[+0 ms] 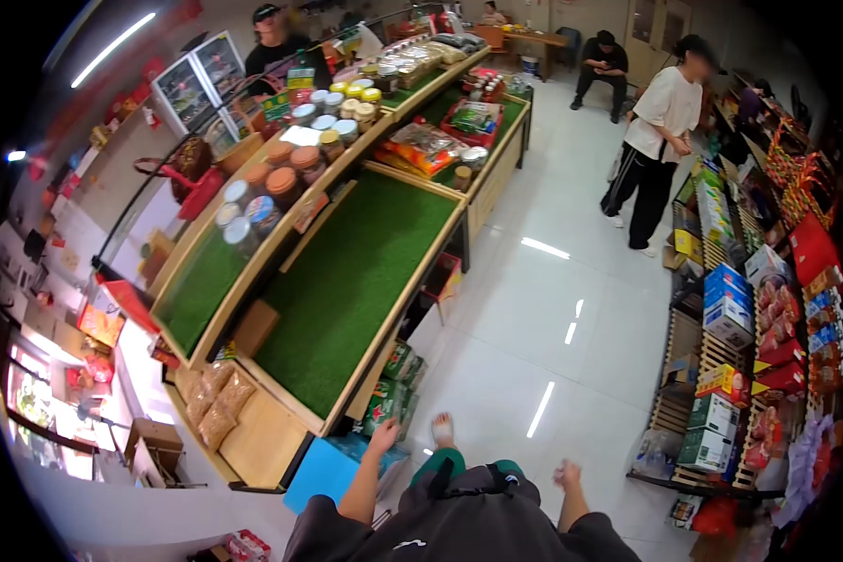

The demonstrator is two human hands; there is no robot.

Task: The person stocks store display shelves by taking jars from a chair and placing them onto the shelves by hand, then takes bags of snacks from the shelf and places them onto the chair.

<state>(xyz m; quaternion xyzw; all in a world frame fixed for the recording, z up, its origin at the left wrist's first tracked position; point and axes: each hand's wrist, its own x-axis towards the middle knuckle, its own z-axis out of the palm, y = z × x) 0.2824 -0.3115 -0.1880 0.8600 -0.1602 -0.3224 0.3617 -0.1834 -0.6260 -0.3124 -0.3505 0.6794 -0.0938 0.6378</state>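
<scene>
My left hand hangs with loosely bent fingers beside the low wooden display stand, and nothing shows in it. Just past it, green-wrapped packs are stacked under the stand's edge. A blue panel lies close to my left forearm. On my other side, my right hand is held over the floor, fingers slightly curled and apart, with no object visible in it. Green artificial turf covers the stand's wide tray. Bags of brown goods rest on its bare wooden end.
Lidded jars line the stand's upper tier. Pale tiled floor runs forward between the stand and a slatted rack with boxes. A standing person is in the aisle; another sits farther back. Someone stands behind the display.
</scene>
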